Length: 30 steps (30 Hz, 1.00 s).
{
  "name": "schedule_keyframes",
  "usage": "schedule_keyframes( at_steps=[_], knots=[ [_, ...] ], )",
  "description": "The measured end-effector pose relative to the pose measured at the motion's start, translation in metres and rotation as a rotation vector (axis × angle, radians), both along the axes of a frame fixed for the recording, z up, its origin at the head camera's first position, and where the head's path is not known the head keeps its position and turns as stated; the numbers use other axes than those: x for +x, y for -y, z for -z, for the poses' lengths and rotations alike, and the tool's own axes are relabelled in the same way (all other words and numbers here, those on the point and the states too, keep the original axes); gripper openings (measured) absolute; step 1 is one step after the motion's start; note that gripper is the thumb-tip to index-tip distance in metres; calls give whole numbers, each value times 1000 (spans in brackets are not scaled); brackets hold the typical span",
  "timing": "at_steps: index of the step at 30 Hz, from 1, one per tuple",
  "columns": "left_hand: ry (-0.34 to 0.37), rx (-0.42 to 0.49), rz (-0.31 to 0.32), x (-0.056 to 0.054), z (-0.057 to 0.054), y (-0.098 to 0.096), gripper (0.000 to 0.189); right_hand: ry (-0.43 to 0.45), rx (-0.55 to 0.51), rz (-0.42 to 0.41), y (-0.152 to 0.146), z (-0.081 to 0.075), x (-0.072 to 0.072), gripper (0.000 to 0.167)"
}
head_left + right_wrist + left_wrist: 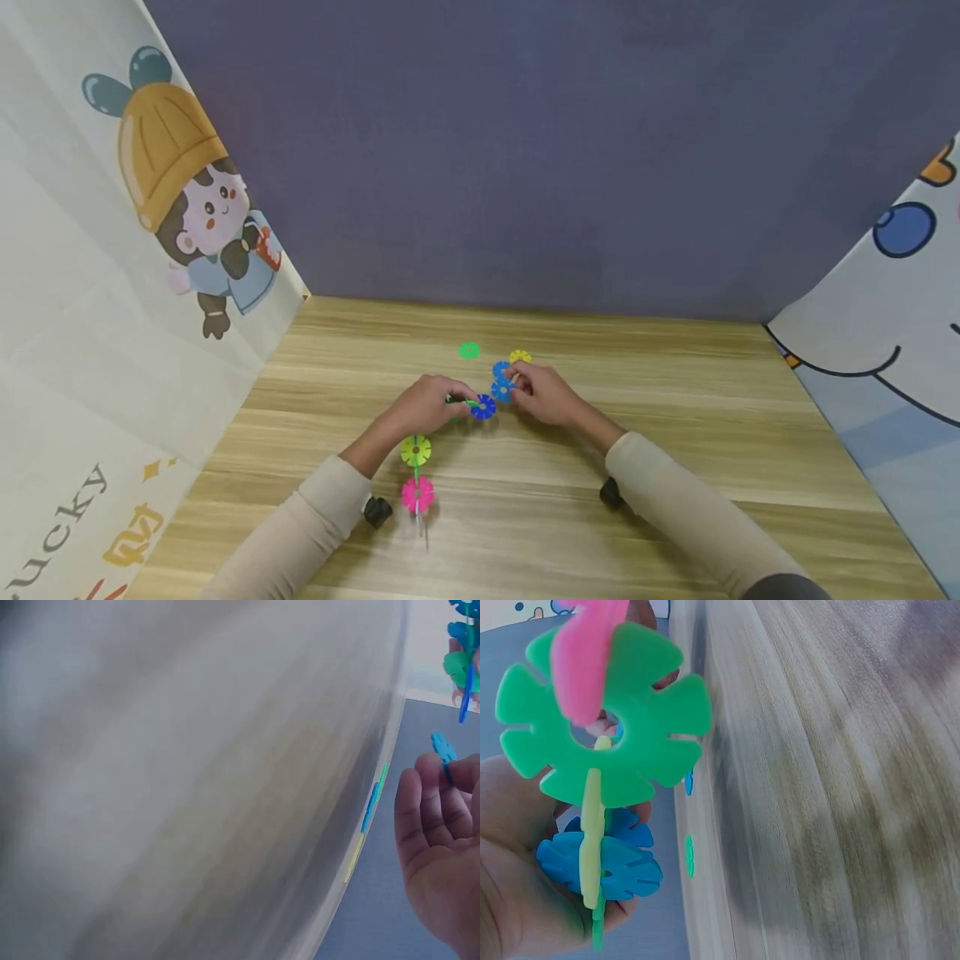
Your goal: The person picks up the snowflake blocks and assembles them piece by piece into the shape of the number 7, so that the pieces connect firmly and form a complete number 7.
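Notched plastic snowflake discs are joined in a chain that my left hand point(427, 404) holds. A dark blue disc point(483, 407) sticks out by its fingertips, while a yellow-green disc point(407, 451) and a pink disc point(409, 496) hang below the wrist. In the left wrist view, a green disc point(660, 712) and blue discs point(622, 866) also belong to this chain; its middle is partly hidden. Just right of the dark blue disc, my right hand point(546, 395) pinches a light blue disc point(442, 746) between thumb and fingers. A small gap separates the two discs.
Behind the hands, a loose green disc point(465, 351), a blue disc point(500, 367) and a yellow disc point(521, 356) lie on the wood-grain table point(675, 417). A dark grey panel point(525, 167) stands at the back, with printed white sheets on both sides.
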<state>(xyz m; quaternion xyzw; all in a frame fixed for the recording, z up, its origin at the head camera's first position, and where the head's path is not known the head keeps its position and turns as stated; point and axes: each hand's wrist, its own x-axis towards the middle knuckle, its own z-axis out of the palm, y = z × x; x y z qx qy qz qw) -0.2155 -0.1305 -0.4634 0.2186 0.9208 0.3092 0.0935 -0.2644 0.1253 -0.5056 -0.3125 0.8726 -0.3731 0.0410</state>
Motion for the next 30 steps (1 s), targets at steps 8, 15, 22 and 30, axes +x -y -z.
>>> schedule_keyframes(
  at_steps=[8, 15, 22, 30],
  knots=[
    [12, 17, 1, 0, -1, -1, 18, 61, -34, -58, -13, -1, 12, 17],
    [38, 25, -19, 0, -2, -2, 17, -10, 15, -104, -16, -5, 21, 11],
    [54, 46, -11, 1, -2, -4, 16, -73, 21, -114, -20, -1, 22, 11],
    [55, 47, -6, 1, -5, -8, 16, -114, 38, -96, -22, -3, 21, 13]
  ],
)
